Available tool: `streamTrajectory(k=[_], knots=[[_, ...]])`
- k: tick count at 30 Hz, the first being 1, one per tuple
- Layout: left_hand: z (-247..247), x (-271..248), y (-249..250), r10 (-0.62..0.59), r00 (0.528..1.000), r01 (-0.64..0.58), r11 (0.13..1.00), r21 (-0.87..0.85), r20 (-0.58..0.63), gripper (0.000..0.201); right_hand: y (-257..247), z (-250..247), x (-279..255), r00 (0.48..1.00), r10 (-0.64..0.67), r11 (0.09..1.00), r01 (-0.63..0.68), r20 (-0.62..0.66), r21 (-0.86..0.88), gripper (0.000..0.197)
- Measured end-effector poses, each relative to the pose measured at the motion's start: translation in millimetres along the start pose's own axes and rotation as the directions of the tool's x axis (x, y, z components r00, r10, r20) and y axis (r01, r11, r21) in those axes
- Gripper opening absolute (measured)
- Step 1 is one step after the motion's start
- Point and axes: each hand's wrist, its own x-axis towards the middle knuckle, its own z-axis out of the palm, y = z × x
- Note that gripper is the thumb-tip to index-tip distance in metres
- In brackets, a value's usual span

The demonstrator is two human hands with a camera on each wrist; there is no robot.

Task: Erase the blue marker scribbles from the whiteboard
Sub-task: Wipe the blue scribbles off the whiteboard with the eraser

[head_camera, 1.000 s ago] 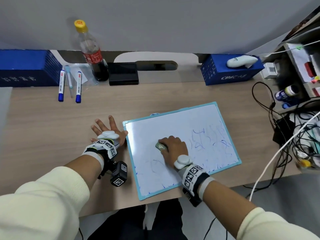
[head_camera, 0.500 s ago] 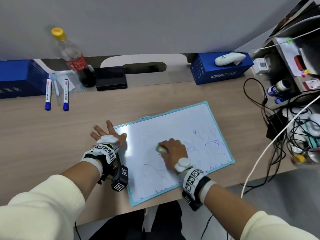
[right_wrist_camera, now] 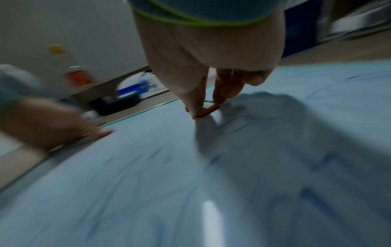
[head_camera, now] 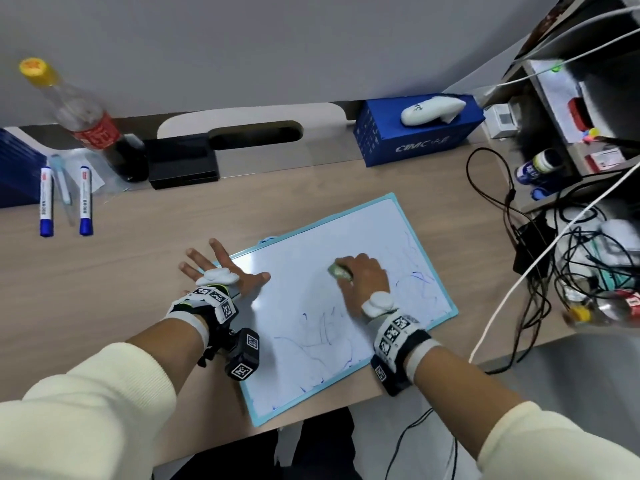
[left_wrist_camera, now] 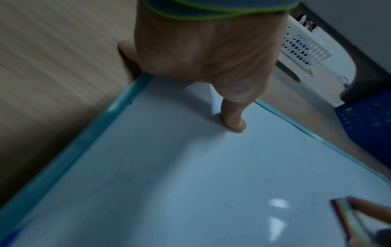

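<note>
Eraser on the board
Right grip pinches eraser against board; left grip lies flat, fingers spread, on its corner.

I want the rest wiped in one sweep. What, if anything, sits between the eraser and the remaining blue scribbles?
Nothing visible. The right hand holds the eraser flat on the whiteboard; scribbles lie on open board right and below. The left hand rests on the far-left corner.

Left hand flat, fingers spread toward 12 o'clock, thumb at 3; right hand curled, pinching something small.
</note>
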Motion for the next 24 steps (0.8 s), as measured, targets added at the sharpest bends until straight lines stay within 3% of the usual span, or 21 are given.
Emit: streamTrajectory(k=[2, 3, 6, 8, 11, 15, 17, 22, 24], knots=[[-1, 6, 1, -0.003, 1.000, 0.003, 1.000, 0.019, 0.002, 0.136, 4, -7, 1, 0.996, -0.080, 0.995, 0.082, 0.050, -0.052, 0.036], [-1, 8, 1, -0.009, 1.000, 0.009, 1.000, 0.025, 0.009, 0.137, 13, -16, 9, 0.998, -0.057, 0.995, 0.059, 0.022, -0.075, 0.036], [0, 10, 3, -0.023, 1.000, 0.022, 0.999, 0.029, 0.014, 0.137, 55, -50, 38, 0.980, 0.165, 0.984, -0.171, -0.112, -0.054, 0.033], [0, 13, 4, -0.040, 0.999, 0.039, 0.998, 0.049, 0.021, 0.137, 70, -63, 47, 0.957, 0.250, 0.965, -0.259, -0.148, -0.040, 0.032], [0, 14, 4, -0.048, 0.999, 0.047, 0.997, 0.059, 0.019, 0.139, 51, -45, 34, 0.977, 0.165, 0.985, -0.171, -0.132, -0.031, 0.034], [0, 11, 8, -0.001, 1.000, 0.001, 1.000, 0.000, 0.006, 0.143, 16, -11, -5, 0.995, -0.067, 0.996, 0.072, 0.071, -0.059, 0.033], [0, 9, 11, 0.000, 1.000, 0.000, 1.000, -0.021, 0.009, 0.143, 26, -20, 2, 0.994, -0.100, 0.990, 0.104, 0.046, -0.095, 0.030], [1, 6, 6, -0.003, 1.000, 0.004, 1.000, 0.017, -0.013, 0.136, 89, -73, 48, 0.974, 0.166, 0.980, -0.180, -0.155, -0.084, 0.031], [3, 6, 4, 0.008, 1.000, -0.008, 1.000, 0.003, -0.027, 0.137, 89, -75, 45, 0.973, 0.159, 0.980, -0.176, -0.164, -0.091, 0.030]])
